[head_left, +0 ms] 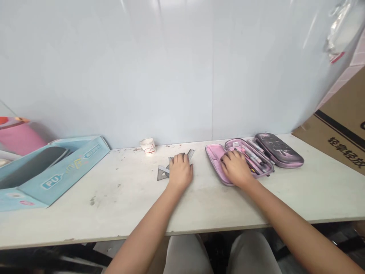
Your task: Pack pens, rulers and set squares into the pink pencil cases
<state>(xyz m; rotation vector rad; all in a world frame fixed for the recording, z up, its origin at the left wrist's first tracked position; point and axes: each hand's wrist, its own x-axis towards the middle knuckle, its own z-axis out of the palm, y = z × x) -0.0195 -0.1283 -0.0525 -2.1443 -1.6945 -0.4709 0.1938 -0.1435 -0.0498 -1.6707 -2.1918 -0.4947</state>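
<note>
While a seated person leans over a long, scuffed white bench, both bare hands lie palm down near its far edge, a little apart. The left hand rests on top of a pair of grey see-through set squares, which lie flat and overlapping, with corners showing on either side of the fingers. The fingers are loosely extended, and whether they grip the set squares cannot be told. Just to the right, the right hand is curved over an open pink pencil case, its fingertips down among the pens packed inside; whether it holds one cannot be told. The case's dark patterned cover lies open on its far side. Beyond the left hand, a small white paper cup stands against the wall. Farther left sits a pale blue cardboard box, with a pink item behind it. A brown carton with black Chinese lettering leans in at the right, and grey trouser knees show beneath the bench.
</note>
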